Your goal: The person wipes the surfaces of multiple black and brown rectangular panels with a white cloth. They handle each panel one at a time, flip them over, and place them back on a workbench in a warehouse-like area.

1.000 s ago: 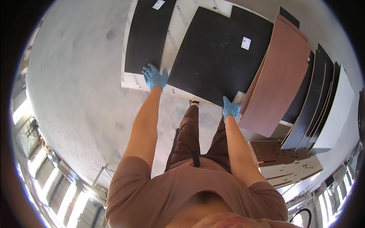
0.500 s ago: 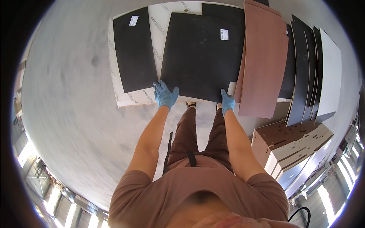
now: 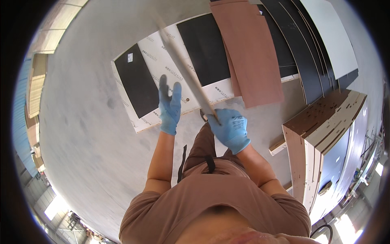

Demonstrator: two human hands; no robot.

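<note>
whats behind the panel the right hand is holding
Past the held panel, a white board shows on both sides, with a black panel to the right. Whatever lies directly behind the held panel is covered.

A white board [image 3: 152, 51] carries a narrow black panel [image 3: 137, 81] at its left, another black panel [image 3: 205, 51] right of its middle, then overlapping reddish-brown sheets [image 3: 251, 55]. Gray floor [image 3: 87, 126] spreads left of the board.

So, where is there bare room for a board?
The grey floor lies bare left of the white base. The base shows a bare strip between the left two black sheets, partly behind the left hand and the held board. Overlapping brown sheets and dark boards crowd the right side.
</note>
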